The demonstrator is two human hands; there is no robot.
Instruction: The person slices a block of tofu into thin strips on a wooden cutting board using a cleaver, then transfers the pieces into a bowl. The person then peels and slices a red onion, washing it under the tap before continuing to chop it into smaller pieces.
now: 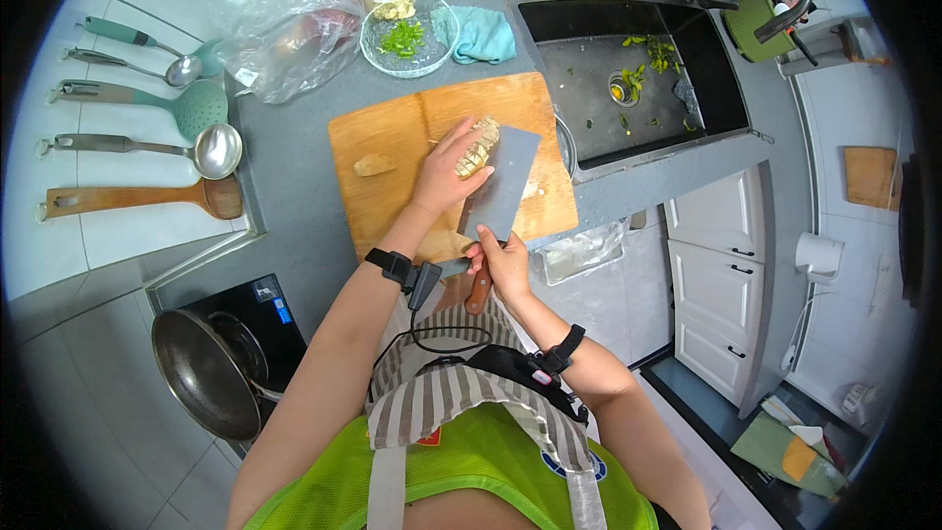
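Observation:
A wooden cutting board (401,125) lies on the grey counter before me. My left hand (447,171) rests on it, curved around a row of pale yellow sliced food (478,147), possibly ginger. Right beside the slices is the broad steel blade of a cleaver (508,177), lying close to my left thumb. My right hand (504,261) grips the cleaver near the blade's base; its brown wooden handle (478,291) points back towards me. One flat pale piece (374,165) lies apart on the board's left side, and small crumbs lie to the blade's right.
Behind the board stands a glass bowl (410,65) of chopped greens and pale pieces. Nearby are a turquoise cloth (482,34) and plastic bags (287,51). A black sink (589,103) with vegetable scraps is at right. Utensils, including a ladle (218,152), hang left above a wok (202,375).

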